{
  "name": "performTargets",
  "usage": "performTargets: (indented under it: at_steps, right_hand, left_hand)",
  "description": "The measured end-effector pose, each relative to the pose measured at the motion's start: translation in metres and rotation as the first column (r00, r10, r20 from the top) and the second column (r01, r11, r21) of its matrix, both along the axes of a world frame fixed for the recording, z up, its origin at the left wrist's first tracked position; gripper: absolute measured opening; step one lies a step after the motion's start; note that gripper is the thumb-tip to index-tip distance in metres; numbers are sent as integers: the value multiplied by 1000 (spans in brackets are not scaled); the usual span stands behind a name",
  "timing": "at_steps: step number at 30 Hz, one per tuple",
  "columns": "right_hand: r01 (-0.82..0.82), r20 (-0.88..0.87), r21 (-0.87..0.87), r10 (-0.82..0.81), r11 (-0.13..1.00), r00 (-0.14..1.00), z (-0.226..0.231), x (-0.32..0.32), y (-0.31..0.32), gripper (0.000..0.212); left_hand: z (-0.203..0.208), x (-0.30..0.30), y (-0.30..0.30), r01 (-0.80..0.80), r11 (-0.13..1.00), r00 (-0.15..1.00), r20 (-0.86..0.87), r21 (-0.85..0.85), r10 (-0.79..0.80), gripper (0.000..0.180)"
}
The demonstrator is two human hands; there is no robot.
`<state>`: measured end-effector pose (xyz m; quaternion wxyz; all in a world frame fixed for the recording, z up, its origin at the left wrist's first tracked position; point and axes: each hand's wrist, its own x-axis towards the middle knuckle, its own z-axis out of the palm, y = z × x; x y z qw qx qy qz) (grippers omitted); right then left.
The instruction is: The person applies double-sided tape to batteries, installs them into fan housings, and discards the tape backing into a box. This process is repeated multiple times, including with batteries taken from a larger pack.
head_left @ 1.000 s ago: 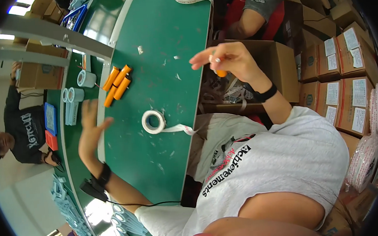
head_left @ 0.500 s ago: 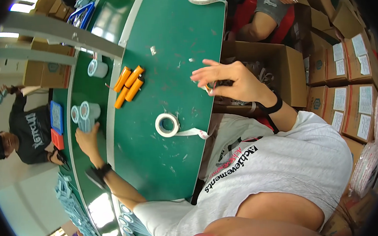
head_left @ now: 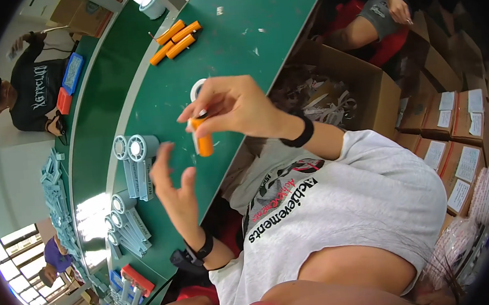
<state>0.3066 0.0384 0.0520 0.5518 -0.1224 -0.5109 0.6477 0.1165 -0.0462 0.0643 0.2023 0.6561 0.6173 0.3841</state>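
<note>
Between the thumb and fingers of my right hand (head_left: 241, 110) is an orange cylindrical battery (head_left: 205, 145), with a narrow white strip along its side. My left hand (head_left: 176, 194) is open just to its lower left, fingers spread and nothing in it. Beside the left fingertips, two light blue handheld fans (head_left: 143, 148) lie next to each other near the bench's far edge. Several more such fans (head_left: 124, 203) are grouped below them. Partly hidden behind my right hand is a white tape roll (head_left: 197, 90). Several orange batteries (head_left: 181, 45) lie together farther up the green bench (head_left: 236, 37).
An open cardboard box (head_left: 359, 90) with paper scraps stands against the bench. Labelled cartons (head_left: 453, 138) are stacked at the right. Across the bench, a person in black (head_left: 39, 93) sits near blue (head_left: 73, 72) and red trays (head_left: 64, 101). Another red tray (head_left: 138, 280) sits at the lower left.
My left hand has let go of the fans and drawn back toward my right hand. My right hand has come in over the bench, bringing the battery into plain sight. The view has shifted.
</note>
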Motion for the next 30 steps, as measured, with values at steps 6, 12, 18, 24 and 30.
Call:
performTargets:
  at_steps: [6,12,18,24,30]
  right_hand:
    - [-112,55,-83,117,990,992,2,-13,-28,20]
    - [-35,235,157,-3,987,972,2,-14,-39,15]
    - [-31,76,146,20,989,997,-15,-22,-33,14]
    - [-293,-109,-233,274,927,955,-18,-18,-33,23]
    - [25,141,194,-54,981,989,-30,-16,-26,35]
  left_hand:
    - [-17,40,-8,-21,1000,964,264,-5,22,40]
    - [-29,42,-13,-233,964,918,357,125,175,34]
    - [-36,41,-13,-149,981,831,553,128,54,33]
    - [-47,38,-7,-119,991,751,658,61,50,33]
    - [-36,36,8,-71,975,897,441,212,-31,56]
